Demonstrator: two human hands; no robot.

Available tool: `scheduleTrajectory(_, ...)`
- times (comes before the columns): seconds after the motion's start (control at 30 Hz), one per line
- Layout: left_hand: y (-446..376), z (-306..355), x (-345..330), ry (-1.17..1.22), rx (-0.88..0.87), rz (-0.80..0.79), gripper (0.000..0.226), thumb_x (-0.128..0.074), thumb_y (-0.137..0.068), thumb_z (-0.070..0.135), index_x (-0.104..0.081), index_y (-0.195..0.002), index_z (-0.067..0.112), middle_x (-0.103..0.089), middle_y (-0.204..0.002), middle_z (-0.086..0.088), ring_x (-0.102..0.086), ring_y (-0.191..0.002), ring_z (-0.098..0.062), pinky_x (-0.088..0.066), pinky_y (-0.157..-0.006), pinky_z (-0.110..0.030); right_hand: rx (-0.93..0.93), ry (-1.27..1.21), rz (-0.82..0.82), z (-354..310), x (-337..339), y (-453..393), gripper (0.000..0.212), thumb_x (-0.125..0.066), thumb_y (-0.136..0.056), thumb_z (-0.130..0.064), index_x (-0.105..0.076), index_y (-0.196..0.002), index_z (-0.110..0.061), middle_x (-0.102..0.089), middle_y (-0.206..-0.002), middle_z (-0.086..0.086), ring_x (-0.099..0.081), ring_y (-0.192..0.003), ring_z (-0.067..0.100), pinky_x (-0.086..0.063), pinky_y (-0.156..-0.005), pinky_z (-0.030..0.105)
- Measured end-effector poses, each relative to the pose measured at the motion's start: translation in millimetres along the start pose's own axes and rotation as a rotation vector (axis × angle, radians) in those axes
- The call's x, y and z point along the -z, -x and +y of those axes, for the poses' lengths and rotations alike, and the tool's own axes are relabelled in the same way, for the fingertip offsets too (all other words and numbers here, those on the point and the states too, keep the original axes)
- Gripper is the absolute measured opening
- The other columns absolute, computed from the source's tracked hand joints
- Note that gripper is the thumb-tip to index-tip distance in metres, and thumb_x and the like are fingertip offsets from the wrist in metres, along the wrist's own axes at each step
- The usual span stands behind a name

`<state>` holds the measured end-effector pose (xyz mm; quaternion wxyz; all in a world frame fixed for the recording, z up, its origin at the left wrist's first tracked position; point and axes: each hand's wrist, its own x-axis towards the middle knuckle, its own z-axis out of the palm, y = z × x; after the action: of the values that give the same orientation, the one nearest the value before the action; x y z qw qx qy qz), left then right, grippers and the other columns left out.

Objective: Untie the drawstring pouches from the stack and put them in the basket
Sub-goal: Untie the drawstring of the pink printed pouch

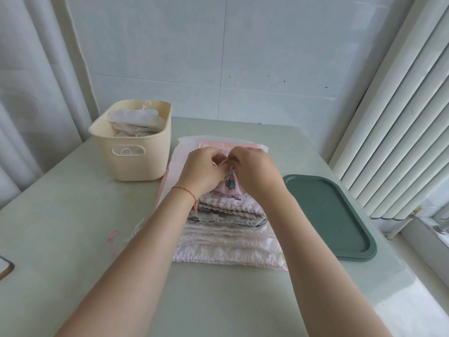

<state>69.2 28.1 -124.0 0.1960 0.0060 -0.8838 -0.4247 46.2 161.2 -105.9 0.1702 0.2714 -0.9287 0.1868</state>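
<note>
A stack of drawstring pouches (228,229), white, pink and patterned, lies in the middle of the table. On top sits a small pink pouch (230,184) with a purple print, its neck gathered upward. My left hand (202,170) and my right hand (255,169) meet over it, and the fingers of both pinch the cord at its neck. A cream plastic basket (132,152) stands to the left of the stack, with several white pouches inside.
A dark green tray (332,215) lies flat to the right of the stack. Loose pink and white cords (126,233) trail on the table at the left. A wall closes the far edge, a curtain hangs left, and a ribbed white radiator stands right.
</note>
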Motion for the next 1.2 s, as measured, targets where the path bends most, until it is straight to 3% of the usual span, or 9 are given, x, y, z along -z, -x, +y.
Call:
scheduleTrajectory(0.13,0.6,2.9,-0.1,-0.143,-0.063,0.072,0.008,-0.064,-0.083,0.017,-0.069,-0.084,0.011,-0.065,-0.083,0.002,-0.057,-0.077,-0.016,-0.038,-0.060,-0.017,0.064,0.101,-0.031,-4.3,-1.0,3.4,0.018,-0.049,-0.087,0.001,-0.053,-0.105,-0.002,-0.054,-0.106,0.012,-0.047,-0.098,0.027,-0.033,-0.070,0.031)
scheduleTrajectory(0.2,1.7,3.2,-1.8,-0.218,-0.176,0.102,0.007,-0.062,-0.084,0.012,-0.067,-0.086,0.009,-0.063,-0.090,-0.003,-0.055,-0.081,-0.019,-0.034,-0.065,-0.023,-0.007,0.036,-0.050,-2.1,-1.4,1.2,0.014,-0.047,-0.091,-0.002,-0.053,-0.104,-0.003,-0.051,-0.107,0.010,-0.046,-0.097,0.025,-0.030,-0.068,0.028)
scheduleTrajectory(0.33,2.9,-0.1,-7.6,-0.250,-0.332,0.117,0.009,-0.060,-0.088,0.007,-0.066,-0.093,0.002,-0.064,-0.095,-0.011,-0.057,-0.085,-0.028,-0.043,-0.070,-0.034,-0.303,-0.435,-0.142,7.4,2.8,-3.3,0.013,-0.051,-0.097,-0.014,-0.060,-0.089,-0.011,-0.057,-0.080,0.001,-0.049,-0.068,0.014,-0.035,-0.057,0.023)
scheduleTrajectory(0.43,2.9,-2.9,-13.4,-0.226,-0.352,0.141,0.009,-0.060,-0.089,0.007,-0.065,-0.095,0.002,-0.067,-0.092,-0.012,-0.059,-0.085,-0.032,-0.049,-0.071,-0.040,-0.483,-0.915,-0.185,18.0,-0.9,-1.0,0.020,-0.055,-0.096,-0.009,-0.063,-0.079,-0.006,-0.053,-0.066,0.005,-0.045,-0.060,0.016,-0.039,-0.064,0.028)
scheduleTrajectory(0.57,5.8,-0.6,-15.0,-0.021,-0.227,0.193,0.014,-0.064,-0.089,0.011,-0.053,-0.096,0.011,-0.059,-0.076,0.003,-0.057,-0.070,-0.012,-0.039,-0.060,-0.010,-0.555,-1.317,-0.256,26.1,-3.1,-2.3,0.015,-0.050,-0.098,-0.003,-0.062,-0.097,0.006,-0.056,-0.082,0.012,-0.052,-0.065,0.018,-0.045,-0.067,0.028)
scheduleTrajectory(0.67,4.2,-1.2,-14.6,-0.003,-0.238,0.242,0.012,-0.068,-0.085,0.010,-0.056,-0.085,0.009,-0.052,-0.078,0.010,-0.054,-0.069,-0.007,-0.039,-0.065,-0.006,-0.605,-1.494,-0.315,25.4,0.7,-2.5,0.013,-0.045,-0.100,-0.002,-0.057,-0.098,0.001,-0.055,-0.077,0.009,-0.054,-0.061,0.015,-0.050,-0.058,0.024)
scheduleTrajectory(0.8,2.1,-4.3,-17.6,0.018,-0.226,0.213,0.018,-0.063,-0.075,0.017,-0.068,-0.083,0.002,-0.064,-0.090,-0.006,-0.067,-0.077,-0.025,-0.054,-0.074,-0.037,-0.647,-1.548,-0.337,25.6,1.1,-0.2,0.016,-0.043,-0.100,-0.003,-0.056,-0.108,-0.001,-0.055,-0.077,0.006,-0.051,-0.064,0.015,-0.048,-0.061,0.024)
scheduleTrajectory(0.97,3.2,-3.6,-14.9,0.100,-0.205,0.204,0.011,-0.066,-0.069,0.014,-0.069,-0.079,0.011,-0.064,-0.092,0.000,-0.069,-0.074,-0.018,-0.056,-0.074,-0.035,-0.617,-1.513,-0.296,25.7,2.2,-1.1,0.014,-0.050,-0.096,-0.002,-0.061,-0.103,0.002,-0.057,-0.079,0.008,-0.051,-0.069,0.018,-0.045,-0.072,0.029)
scheduleTrajectory(1.2,0.3,-7.0,-15.6,0.064,-0.246,0.181,0.012,-0.072,-0.072,0.005,-0.065,-0.074,0.014,-0.063,-0.091,-0.003,-0.068,-0.068,-0.020,-0.054,-0.069,-0.029,-0.553,-1.301,-0.241,26.2,-1.9,-0.7,0.011,-0.056,-0.094,-0.001,-0.064,-0.092,0.006,-0.052,-0.080,0.012,-0.046,-0.063,0.019,-0.040,-0.063,0.029)
